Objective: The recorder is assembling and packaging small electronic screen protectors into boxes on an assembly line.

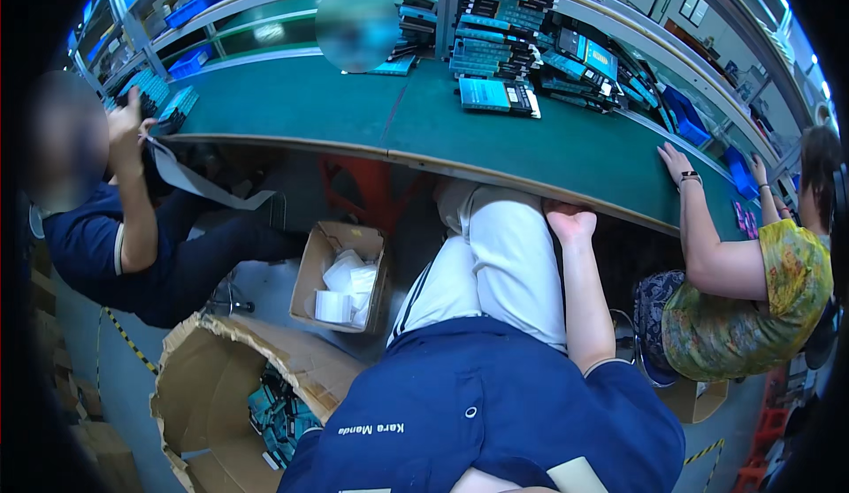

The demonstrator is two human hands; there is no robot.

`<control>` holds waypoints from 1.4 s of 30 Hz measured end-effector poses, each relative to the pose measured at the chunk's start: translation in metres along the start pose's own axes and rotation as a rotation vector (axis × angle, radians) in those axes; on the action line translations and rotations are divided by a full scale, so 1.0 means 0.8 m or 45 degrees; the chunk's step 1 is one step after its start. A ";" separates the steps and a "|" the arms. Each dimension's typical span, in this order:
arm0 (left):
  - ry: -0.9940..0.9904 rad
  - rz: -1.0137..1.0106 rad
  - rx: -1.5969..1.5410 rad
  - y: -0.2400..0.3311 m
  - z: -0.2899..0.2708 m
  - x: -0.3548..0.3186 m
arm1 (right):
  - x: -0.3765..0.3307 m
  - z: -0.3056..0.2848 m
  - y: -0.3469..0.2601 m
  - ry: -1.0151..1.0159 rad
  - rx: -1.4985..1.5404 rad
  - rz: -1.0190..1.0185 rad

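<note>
Green-topped workbench [309,108] spans the area ahead of the right hand [573,221], whose fingers are partly hidden at the bench edge; I cannot tell their opening or hold. Left hand: out of view. Ahead-left, teal-and-black boxes [495,46] stand stacked, probably saving space.

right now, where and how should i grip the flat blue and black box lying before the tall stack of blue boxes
The flat blue and black box is probably best pinched across its free left end, from the near left: it lies broad face up, with the tall stack of blue boxes close behind.
</note>
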State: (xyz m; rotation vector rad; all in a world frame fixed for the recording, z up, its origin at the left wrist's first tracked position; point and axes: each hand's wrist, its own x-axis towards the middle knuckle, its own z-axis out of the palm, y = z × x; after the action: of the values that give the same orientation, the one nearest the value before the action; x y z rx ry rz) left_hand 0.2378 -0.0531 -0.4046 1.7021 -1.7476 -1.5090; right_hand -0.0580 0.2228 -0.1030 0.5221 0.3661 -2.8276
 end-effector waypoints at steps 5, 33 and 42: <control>0.232 -0.116 -0.039 -0.052 -0.064 -0.013 | 0.000 0.010 0.011 0.045 -0.089 -0.007; 1.375 -0.694 -0.324 -0.309 -0.133 -0.131 | 0.251 0.205 -0.432 -0.504 -3.952 -1.308; 0.655 -1.223 -0.478 -0.310 -0.170 -0.111 | 0.121 0.235 -0.582 -0.238 -3.785 -0.924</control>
State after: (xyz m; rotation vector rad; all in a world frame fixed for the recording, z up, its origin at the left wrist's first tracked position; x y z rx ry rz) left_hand 0.5080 0.0169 -0.5032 2.5288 -0.3304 -1.3463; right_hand -0.3352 0.5877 0.1231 -0.6440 3.1607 0.1459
